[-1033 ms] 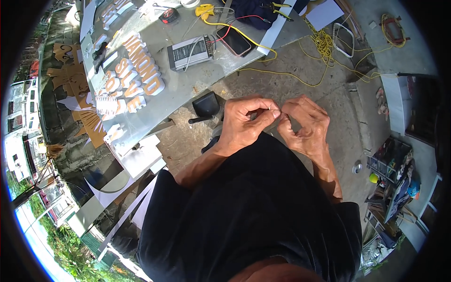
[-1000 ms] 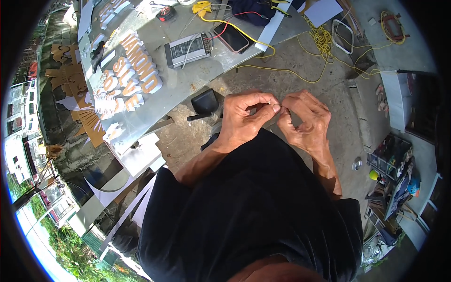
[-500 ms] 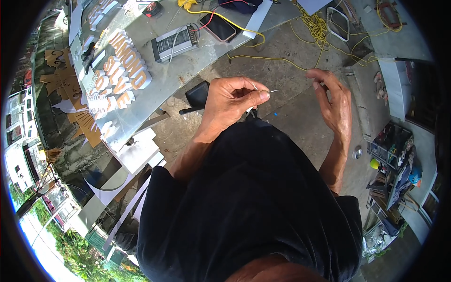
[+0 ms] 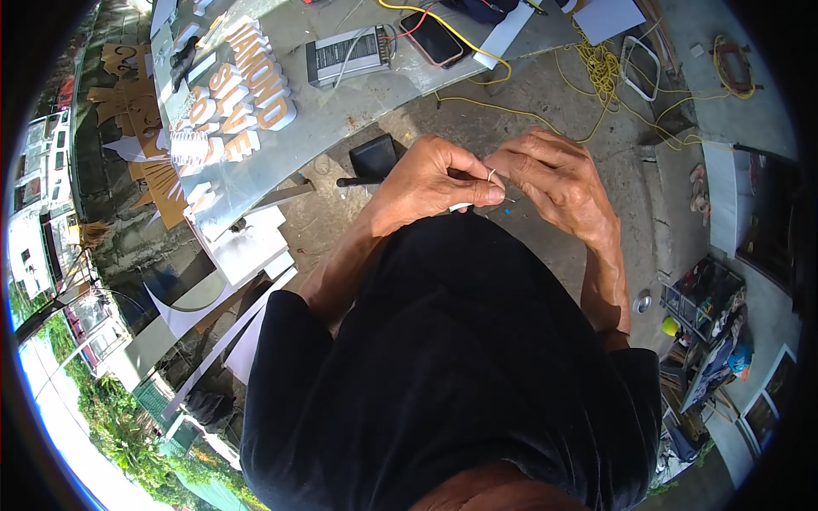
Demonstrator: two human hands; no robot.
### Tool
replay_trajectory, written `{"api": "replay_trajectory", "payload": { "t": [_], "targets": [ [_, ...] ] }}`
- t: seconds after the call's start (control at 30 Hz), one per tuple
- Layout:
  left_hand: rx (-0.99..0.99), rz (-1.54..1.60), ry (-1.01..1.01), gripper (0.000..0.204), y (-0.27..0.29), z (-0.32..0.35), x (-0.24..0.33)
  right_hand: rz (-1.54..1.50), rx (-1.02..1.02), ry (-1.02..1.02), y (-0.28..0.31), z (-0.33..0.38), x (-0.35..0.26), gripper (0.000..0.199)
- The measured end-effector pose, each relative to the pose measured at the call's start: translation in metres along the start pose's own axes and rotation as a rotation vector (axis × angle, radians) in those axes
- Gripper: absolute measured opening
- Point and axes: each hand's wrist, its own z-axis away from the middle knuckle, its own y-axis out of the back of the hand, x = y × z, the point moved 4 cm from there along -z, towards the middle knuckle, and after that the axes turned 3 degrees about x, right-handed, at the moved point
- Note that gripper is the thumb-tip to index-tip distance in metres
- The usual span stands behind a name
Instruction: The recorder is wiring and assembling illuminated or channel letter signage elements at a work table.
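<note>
In front of my body, my left hand pinches a thin pale wire between thumb and index finger. A fine end of it sticks out past the thumb tip. My right hand has come up to it with fingers curled together, its fingertips at the wire's bent upper part. Their exact grip is partly hidden. A small white piece shows beneath my left hand, and I cannot make out whether it joins the wire.
Ahead, a metal-topped table bears block letters, a silver power supply box and a phone. Yellow cable lies coiled on the floor. A black dustpan-like object lies below the table's edge. Shelves with clutter stand at right.
My right hand has moved left and closed in on the wire at my left fingertips. Its fingers were apart before. The view has shifted, so the table sits farther right and higher.
</note>
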Motion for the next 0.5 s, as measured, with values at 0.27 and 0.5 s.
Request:
{"api": "replay_trajectory", "payload": {
  "t": [0.27, 0.5],
  "targets": [
    [0.024, 0.000, 0.007, 0.021, 0.005, -0.001, 0.001, -0.024, 0.007, 0.068, -0.004, -0.002, 0.006, 0.023],
    [0.137, -0.010, -0.076, 0.022, 0.007, -0.007, 0.003, 0.020, 0.043, -0.019, 0.000, 0.002, 0.016, 0.015]
  ]
}}
